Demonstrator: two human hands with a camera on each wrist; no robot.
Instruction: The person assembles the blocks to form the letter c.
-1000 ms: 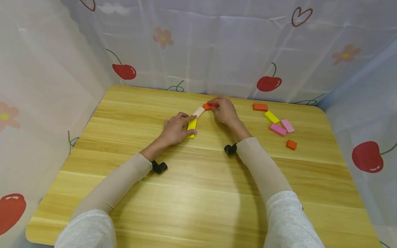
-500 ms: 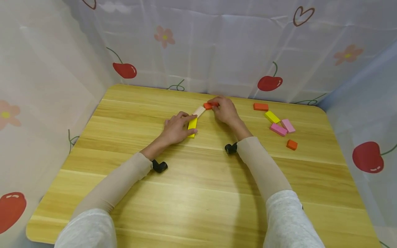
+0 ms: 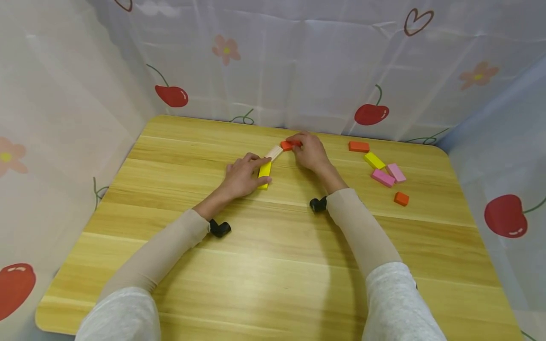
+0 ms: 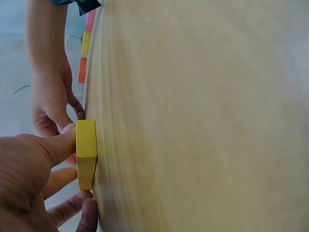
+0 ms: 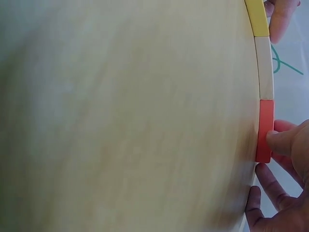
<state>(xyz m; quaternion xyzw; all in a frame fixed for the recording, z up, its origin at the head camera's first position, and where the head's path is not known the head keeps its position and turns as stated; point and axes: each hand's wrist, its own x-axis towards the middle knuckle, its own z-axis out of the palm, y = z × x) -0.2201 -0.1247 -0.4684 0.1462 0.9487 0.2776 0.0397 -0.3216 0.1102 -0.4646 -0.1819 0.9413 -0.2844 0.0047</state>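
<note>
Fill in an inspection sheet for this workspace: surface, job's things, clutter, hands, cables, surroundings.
Surface: wood-grain table, rounded corners, bright sheen toward the person.
Job's things: yellow block, pale block and red block lie end to end in a bent row.
Clutter: five loose blocks right of the row: orange block, second yellow block, light pink block, darker pink block, small orange block.
Hands: left hand rests thumb and index finger across the yellow block; right hand pinches the red block. A black device shows at each wrist.
Cables: nothing seen.
Surroundings: pale sheeting printed with cherries and flowers.
</note>
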